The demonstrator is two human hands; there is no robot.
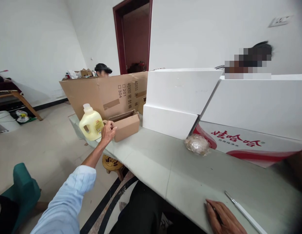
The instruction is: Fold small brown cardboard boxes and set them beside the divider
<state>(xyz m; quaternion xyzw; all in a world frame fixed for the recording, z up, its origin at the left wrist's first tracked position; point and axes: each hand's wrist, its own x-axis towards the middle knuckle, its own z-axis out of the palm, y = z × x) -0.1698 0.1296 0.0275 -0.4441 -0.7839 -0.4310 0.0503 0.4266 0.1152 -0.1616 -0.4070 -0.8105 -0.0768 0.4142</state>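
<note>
My left hand [108, 131] reaches out to a small open cardboard box [127, 127], its fingers closed on the box's near left edge. Just left of that hand stands a yellowish plastic jug [91, 125] with a white cap and a moulded handle. At the lower right, my right hand [223, 217] lies on the table with its fingers stretched out and holds nothing. Close beside it lies a slim knife [243, 211] with a pale handle, apart from the fingers. A clear plastic-wrapped bundle [197, 144] rests farther back; its contents cannot be made out.
Behind the small box stands a large cardboard panel [112, 94]. White foam boxes [170, 118] and a red-and-white printed carton [236, 138] line the table's [151, 156] far side. Two people are partly visible beyond. A wooden stool [112, 163] stands below the table edge.
</note>
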